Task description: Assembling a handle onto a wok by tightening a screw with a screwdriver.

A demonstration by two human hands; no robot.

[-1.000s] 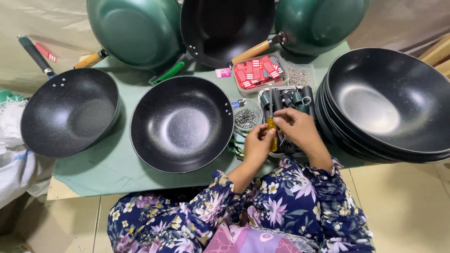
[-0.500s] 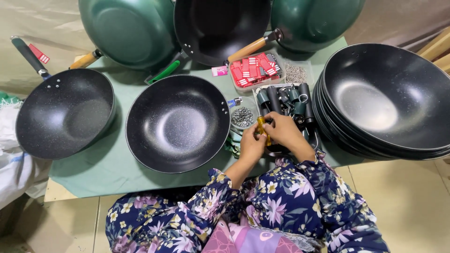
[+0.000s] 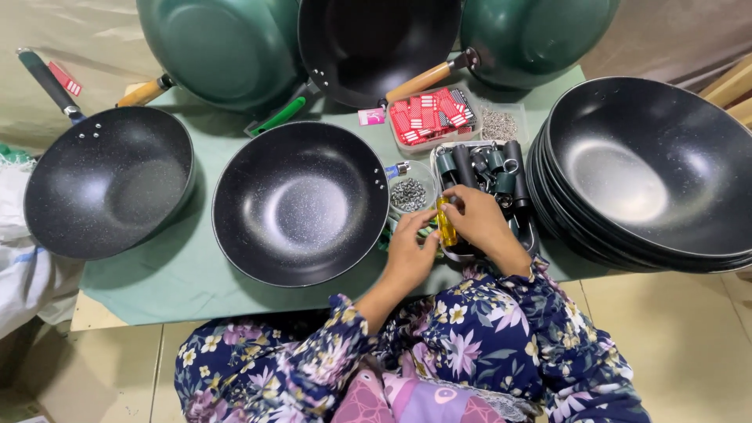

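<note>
My right hand (image 3: 479,223) grips a small yellow screwdriver (image 3: 446,225) over a white tray of black and green pan handles (image 3: 487,166). My left hand (image 3: 410,249) is beside it, its fingertips touching the yellow handle from the left, just right of a handle-less black wok (image 3: 301,202) on the green mat. A small round clear tub of metal screws (image 3: 408,193) sits between that wok and the tray. What the screwdriver's tip touches is hidden by my fingers.
A stack of black woks (image 3: 646,168) stands at the right. A black pan with a dark handle (image 3: 106,180) lies at the left. Green and black woks with wooden handles (image 3: 368,43) lean at the back. A tray of red packets (image 3: 429,116) sits beside a tub of washers (image 3: 499,124).
Both hands have stayed together at the handle tray with the yellow screwdriver; the left hand has slid slightly lower and left. The pans have not moved.
</note>
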